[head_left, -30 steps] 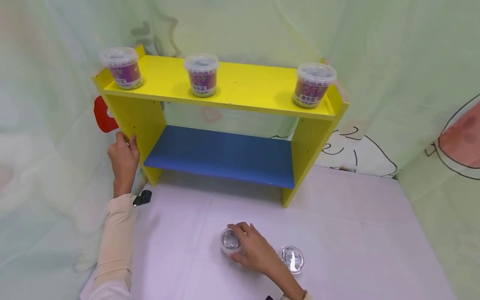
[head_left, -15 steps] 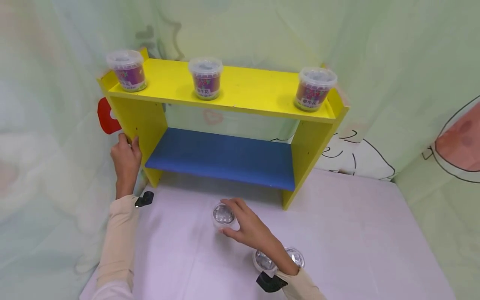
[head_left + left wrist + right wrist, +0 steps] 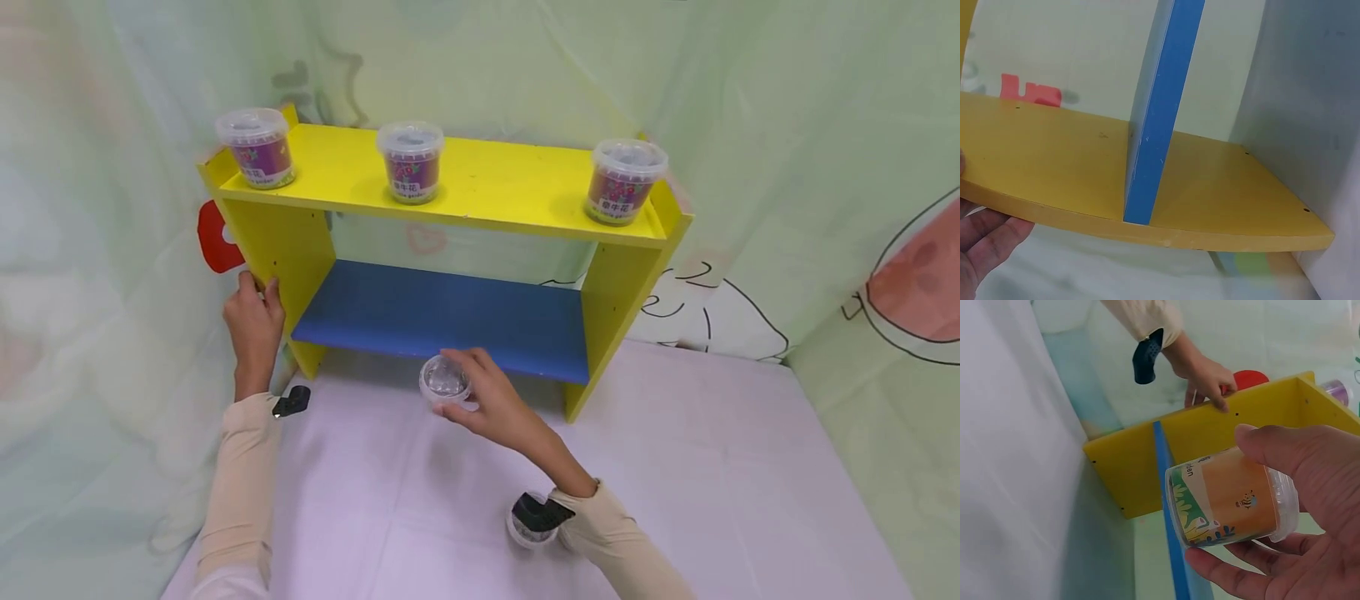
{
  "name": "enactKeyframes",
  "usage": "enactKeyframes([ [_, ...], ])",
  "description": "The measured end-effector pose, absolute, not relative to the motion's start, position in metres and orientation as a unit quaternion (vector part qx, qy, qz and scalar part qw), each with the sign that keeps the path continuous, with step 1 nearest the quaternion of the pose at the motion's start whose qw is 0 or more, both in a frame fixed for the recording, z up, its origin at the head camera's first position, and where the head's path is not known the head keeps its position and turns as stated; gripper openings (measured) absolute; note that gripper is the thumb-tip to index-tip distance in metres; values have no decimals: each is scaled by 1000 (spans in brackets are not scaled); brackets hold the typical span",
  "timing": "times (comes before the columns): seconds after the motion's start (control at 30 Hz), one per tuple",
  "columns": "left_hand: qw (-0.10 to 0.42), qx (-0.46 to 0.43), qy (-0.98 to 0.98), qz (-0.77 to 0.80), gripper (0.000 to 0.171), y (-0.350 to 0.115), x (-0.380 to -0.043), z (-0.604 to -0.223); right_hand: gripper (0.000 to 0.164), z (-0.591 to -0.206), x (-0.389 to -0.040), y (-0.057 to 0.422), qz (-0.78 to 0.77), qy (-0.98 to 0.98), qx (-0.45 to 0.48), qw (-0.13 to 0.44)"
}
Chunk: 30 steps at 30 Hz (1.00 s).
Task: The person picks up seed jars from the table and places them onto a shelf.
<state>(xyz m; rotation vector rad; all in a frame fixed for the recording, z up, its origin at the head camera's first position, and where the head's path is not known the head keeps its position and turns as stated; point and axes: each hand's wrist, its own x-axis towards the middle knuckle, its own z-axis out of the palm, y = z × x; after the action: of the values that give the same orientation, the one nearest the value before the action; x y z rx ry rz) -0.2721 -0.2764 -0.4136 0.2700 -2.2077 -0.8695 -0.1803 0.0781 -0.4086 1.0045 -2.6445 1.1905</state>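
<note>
My right hand [image 3: 491,404] holds a clear plastic cup [image 3: 442,379] with a transparent lid, between thumb and fingers. In the right wrist view this cup [image 3: 1229,497] shows an orange label with a bee, and lies tilted in the grip. It overlaps the front edge of the blue board [image 3: 450,312] in the head view. My left hand [image 3: 253,325] pinches the front edge of the left side panel [image 3: 1047,156] of the yellow shelf unit [image 3: 510,179]; most of that hand is outside the left wrist view.
On the top shelf stand three lidded cups with purple labels: a left cup [image 3: 258,158], a middle cup [image 3: 412,171] and a right cup [image 3: 618,192]. Another lidded cup [image 3: 528,537] on the white tabletop [image 3: 720,467] is partly covered by my right sleeve. Patterned curtains surround the table.
My right hand has lifted the cup from among those on the table and moved it forward, toward the blue board. The left hand keeps its hold on the side panel.
</note>
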Motion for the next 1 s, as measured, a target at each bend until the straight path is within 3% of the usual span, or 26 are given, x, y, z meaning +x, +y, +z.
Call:
enactKeyframes([
  [0.27,365,112,-861,-338,43,-275,-270,-417,71,-398,-194,73,430,-848,310,12],
  [0.7,370,113,-859,-336,42,-276,-272,-414,70,-400,-218,71,420,-843,327,78],
  [1.0,370,116,-857,-339,41,-275,-273,-413,69,-401,-238,67,413,-839,344,88],
])
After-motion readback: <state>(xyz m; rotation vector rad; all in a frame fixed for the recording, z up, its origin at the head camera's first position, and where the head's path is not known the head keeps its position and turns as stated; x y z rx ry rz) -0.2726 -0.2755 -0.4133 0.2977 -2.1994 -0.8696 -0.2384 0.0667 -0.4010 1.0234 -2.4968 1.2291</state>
